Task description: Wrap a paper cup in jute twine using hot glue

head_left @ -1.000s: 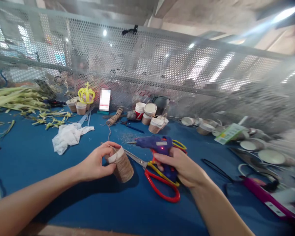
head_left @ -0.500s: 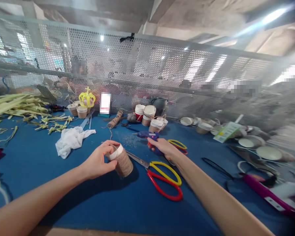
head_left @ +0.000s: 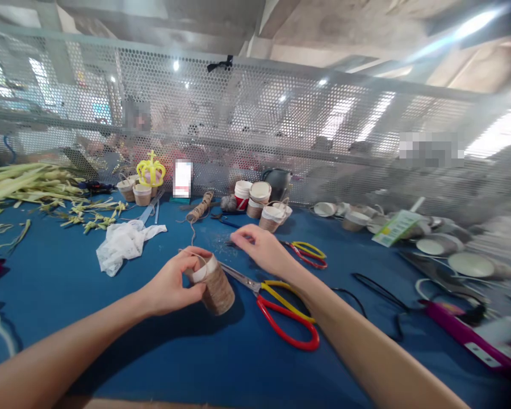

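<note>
My left hand [head_left: 176, 284] grips the white rim of a twine-wrapped paper cup [head_left: 217, 289], thumb outside and fingers at the opening. The cup is tilted, its wrapped base toward the right. Twine runs from its rim to a twine bundle [head_left: 201, 207] farther back. My right hand [head_left: 253, 244] is beyond the cup to the right, fingers bent together; whatever they hold, if anything, is hidden. Large scissors [head_left: 287, 312] with red and yellow handles lie beside the cup, partly under my right forearm.
Smaller scissors [head_left: 309, 254] lie beyond my right wrist. Wrapped cups [head_left: 272, 216] stand at the back. A crumpled white cloth [head_left: 125, 244] and pale leaf strips [head_left: 29, 182] are left. A purple power strip [head_left: 464, 335], cables and more cups are right. Perforated metal mesh [head_left: 247, 113] borders the table.
The blue glue gun is no longer visible in my right hand, which has moved slightly left. My left hand and the cup have shifted slightly down and right.
</note>
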A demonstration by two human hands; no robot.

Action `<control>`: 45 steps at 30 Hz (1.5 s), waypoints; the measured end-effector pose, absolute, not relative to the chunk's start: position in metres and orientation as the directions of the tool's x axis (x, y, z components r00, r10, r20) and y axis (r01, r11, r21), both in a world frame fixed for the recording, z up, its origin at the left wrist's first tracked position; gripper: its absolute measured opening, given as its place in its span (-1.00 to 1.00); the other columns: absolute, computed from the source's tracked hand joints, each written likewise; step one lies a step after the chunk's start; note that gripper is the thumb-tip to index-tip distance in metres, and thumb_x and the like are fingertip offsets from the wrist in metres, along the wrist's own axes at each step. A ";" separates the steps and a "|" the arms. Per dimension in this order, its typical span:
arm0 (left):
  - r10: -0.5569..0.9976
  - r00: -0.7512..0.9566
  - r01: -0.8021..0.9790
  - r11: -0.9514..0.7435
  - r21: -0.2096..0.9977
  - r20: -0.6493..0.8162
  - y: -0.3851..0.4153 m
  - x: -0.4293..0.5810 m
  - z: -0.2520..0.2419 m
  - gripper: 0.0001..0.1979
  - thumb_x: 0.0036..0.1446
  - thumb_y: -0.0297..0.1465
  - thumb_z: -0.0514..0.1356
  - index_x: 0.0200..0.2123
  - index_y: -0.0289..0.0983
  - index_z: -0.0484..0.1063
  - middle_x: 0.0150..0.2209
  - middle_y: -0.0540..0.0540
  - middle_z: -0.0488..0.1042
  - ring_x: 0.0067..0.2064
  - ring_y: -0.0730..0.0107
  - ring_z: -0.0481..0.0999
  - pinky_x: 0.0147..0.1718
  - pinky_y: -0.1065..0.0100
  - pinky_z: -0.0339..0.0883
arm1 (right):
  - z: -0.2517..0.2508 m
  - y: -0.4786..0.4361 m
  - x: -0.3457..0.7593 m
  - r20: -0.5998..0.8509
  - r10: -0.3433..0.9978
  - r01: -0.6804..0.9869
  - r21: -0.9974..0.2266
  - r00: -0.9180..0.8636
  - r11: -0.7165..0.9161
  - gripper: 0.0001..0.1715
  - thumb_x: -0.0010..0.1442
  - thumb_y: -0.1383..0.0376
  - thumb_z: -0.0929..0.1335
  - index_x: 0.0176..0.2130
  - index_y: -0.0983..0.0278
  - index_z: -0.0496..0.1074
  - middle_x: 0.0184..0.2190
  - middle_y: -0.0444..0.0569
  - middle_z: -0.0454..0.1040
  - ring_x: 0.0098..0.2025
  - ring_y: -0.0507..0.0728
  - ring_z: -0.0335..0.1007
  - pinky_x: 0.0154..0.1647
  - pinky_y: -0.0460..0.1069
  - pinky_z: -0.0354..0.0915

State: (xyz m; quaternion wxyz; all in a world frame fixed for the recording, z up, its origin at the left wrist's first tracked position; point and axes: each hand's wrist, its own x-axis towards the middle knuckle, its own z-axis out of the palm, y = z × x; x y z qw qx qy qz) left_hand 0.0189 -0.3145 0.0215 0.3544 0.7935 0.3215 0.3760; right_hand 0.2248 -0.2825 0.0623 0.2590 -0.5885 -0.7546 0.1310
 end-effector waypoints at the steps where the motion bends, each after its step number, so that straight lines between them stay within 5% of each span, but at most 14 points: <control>1: 0.768 0.520 0.228 -0.547 0.805 0.374 -0.315 0.019 0.021 -0.85 -0.13 -0.54 0.11 -0.60 -0.27 0.15 -0.14 -0.23 0.37 -0.03 0.16 0.33 -0.08 0.21 0.22 | 0.067 -0.289 0.213 0.243 0.914 0.745 -0.530 -0.325 0.406 -0.72 0.18 0.20 0.22 -0.39 0.29 0.42 -0.29 0.00 0.45 -0.22 0.08 0.35 -0.17 -0.06 0.22; 3: 0.741 0.545 0.191 -0.566 0.802 0.393 -0.317 0.019 0.020 -0.89 -0.13 -0.55 0.11 -0.57 -0.28 0.20 -0.20 -0.19 0.37 -0.06 0.19 0.34 -0.07 0.23 0.23 | 0.074 -0.298 0.193 0.222 0.849 0.647 -0.564 -0.480 0.513 -0.68 0.16 0.17 0.23 -0.43 0.32 0.42 -0.32 0.01 0.45 -0.24 0.09 0.35 -0.19 -0.04 0.23; 7: 0.707 0.582 0.156 -0.582 0.798 0.401 -0.317 0.019 0.018 -0.84 -0.13 -0.57 0.11 -0.39 -0.32 0.33 -0.18 -0.17 0.34 -0.06 0.21 0.32 -0.04 0.22 0.23 | 0.077 -0.304 0.174 0.053 0.825 0.650 -0.589 -0.562 0.480 -0.67 0.05 0.14 0.32 -0.56 0.35 0.39 -0.38 0.04 0.44 -0.31 0.14 0.34 -0.33 -0.01 0.23; 15: 0.708 0.585 0.124 -0.560 0.819 0.395 -0.319 0.020 0.022 -0.93 -0.11 -0.54 0.13 -0.54 -0.31 0.26 -0.23 -0.16 0.33 -0.10 0.24 0.34 -0.07 0.29 0.23 | 0.076 -0.311 0.183 0.080 0.886 0.547 -0.760 -0.457 0.351 -0.85 0.02 0.37 0.31 -0.56 0.31 0.31 -0.30 -0.01 0.43 -0.24 0.10 0.35 -0.19 -0.01 0.22; 20: 0.728 0.592 0.089 -0.484 0.870 0.345 -0.317 0.018 0.018 -0.86 -0.09 -0.55 0.14 -0.55 -0.30 0.18 -0.11 -0.18 0.31 -0.10 0.26 0.36 -0.12 0.30 0.24 | 0.073 -0.321 0.196 0.192 0.910 0.436 -0.828 -0.368 0.352 -0.83 0.04 0.28 0.33 -0.53 0.29 0.30 -0.21 0.02 0.41 -0.11 0.11 0.32 -0.10 0.01 0.20; 27: 0.719 0.616 -0.004 -0.403 0.915 0.320 -0.318 0.016 0.021 -0.92 -0.05 -0.52 0.12 -0.49 -0.31 0.22 -0.07 -0.21 0.31 -0.07 0.23 0.34 -0.13 0.27 0.23 | 0.070 -0.336 0.208 0.251 0.935 0.337 -0.883 -0.251 0.327 -0.79 0.03 0.25 0.33 -0.55 0.29 0.27 -0.34 -0.05 0.40 -0.29 0.04 0.32 -0.25 -0.03 0.24; 45: 0.697 0.649 -0.048 -0.363 0.930 0.305 -0.327 0.017 0.028 -0.87 -0.06 -0.55 0.13 -0.53 -0.31 0.19 -0.04 -0.24 0.30 -0.02 0.17 0.31 -0.08 0.18 0.18 | 0.046 -0.339 0.210 0.151 0.970 0.229 -0.954 -0.188 0.193 -0.73 0.02 0.15 0.35 -0.52 0.29 0.28 -0.34 -0.04 0.40 -0.30 0.06 0.31 -0.22 0.00 0.25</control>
